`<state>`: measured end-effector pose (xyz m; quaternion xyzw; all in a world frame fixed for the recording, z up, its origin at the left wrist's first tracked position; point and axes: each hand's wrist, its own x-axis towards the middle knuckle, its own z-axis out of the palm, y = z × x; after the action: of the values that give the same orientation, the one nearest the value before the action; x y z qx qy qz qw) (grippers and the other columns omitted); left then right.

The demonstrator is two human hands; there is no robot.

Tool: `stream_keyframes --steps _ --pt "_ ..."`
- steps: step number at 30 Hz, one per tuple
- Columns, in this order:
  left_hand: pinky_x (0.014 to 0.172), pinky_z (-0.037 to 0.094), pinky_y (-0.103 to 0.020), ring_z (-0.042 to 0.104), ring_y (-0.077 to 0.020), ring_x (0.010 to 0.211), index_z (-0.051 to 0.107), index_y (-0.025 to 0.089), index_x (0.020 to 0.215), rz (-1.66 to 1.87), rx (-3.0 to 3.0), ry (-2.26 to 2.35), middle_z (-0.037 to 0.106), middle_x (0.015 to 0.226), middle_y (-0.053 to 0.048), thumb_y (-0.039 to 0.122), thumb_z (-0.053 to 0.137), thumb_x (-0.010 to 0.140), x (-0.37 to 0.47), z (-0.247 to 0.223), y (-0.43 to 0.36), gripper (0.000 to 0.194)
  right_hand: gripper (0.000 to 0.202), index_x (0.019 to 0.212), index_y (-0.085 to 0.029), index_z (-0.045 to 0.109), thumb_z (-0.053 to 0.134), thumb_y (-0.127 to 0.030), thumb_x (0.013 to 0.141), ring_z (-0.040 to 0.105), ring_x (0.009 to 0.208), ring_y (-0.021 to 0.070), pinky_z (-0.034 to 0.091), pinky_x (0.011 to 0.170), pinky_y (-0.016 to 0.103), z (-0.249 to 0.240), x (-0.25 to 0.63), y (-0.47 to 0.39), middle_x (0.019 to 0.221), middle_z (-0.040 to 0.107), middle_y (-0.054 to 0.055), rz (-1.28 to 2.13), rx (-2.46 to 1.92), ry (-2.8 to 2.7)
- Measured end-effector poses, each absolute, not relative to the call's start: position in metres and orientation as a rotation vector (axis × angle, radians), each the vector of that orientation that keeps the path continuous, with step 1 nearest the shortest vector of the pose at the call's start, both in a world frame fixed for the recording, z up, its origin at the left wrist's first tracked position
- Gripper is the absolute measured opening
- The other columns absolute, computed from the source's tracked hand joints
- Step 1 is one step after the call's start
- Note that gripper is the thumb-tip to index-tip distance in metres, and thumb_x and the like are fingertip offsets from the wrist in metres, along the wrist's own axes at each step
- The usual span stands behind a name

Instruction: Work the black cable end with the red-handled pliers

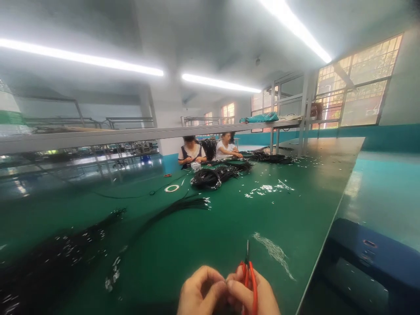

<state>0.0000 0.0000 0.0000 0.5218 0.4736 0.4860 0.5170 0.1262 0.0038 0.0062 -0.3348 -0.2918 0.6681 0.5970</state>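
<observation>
Bottom centre of frame: left hand (201,292) and right hand (254,294) meet, fingertips touching. Right hand closed around red-handled snips (248,273), blades pointing up-frame. Left fingers curled and pinched; what they hold, if anything, cannot be told. Both over green table (229,227). Just beyond, right of snips: pale streak of trimmings (274,251). Left and centre: loose black wire bundles (177,208). Mid-frame: coiled wire heap (213,177), tape ring (172,188). Far end: two seated people (210,149).

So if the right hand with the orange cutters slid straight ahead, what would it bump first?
Probably nothing close: the right hand points its orange-handled cutters up the green table. The pale strip of wire scraps lies just right of that line. Depth is unclear.
</observation>
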Motion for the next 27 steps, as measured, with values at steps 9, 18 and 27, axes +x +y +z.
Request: stream_keyframes --steps 9,18,27 --pt "0.054 0.044 -0.026 0.053 -0.0134 0.052 0.051 0.016 0.068 1.107 1.240 1.089 0.060 0.056 0.000 0.065 0.065 0.065 -0.005 -0.002 0.004 0.051 0.033 0.063 -0.016 0.057 0.084 -0.031 0.052 0.060 0.050 0.0152 0.047 0.052 0.027 0.000 0.131 0.005 0.053 0.065 -0.001 1.614 -0.791 -0.785" --pt "0.053 0.043 -0.024 0.053 -0.0134 0.052 0.048 0.018 0.072 1.078 1.352 1.073 0.059 0.057 0.000 0.061 0.057 0.076 -0.007 -0.003 0.002 0.044 0.037 0.067 -0.019 0.053 0.085 -0.033 0.054 0.061 0.051 0.0163 0.045 0.054 0.029 -0.018 0.134 0.014 0.054 0.066 0.000 1.676 -0.665 -0.840" --pt "0.059 0.044 -0.019 0.061 -0.0133 0.063 0.067 0.023 0.085 1.279 2.194 1.248 0.066 0.074 -0.002 0.035 0.046 0.092 -0.009 -0.008 -0.004 0.025 0.038 0.058 -0.017 0.051 0.084 -0.034 0.050 0.051 0.043 0.0089 0.038 0.046 0.020 0.002 0.136 0.005 0.048 0.059 -0.003 1.494 -0.850 -0.830"
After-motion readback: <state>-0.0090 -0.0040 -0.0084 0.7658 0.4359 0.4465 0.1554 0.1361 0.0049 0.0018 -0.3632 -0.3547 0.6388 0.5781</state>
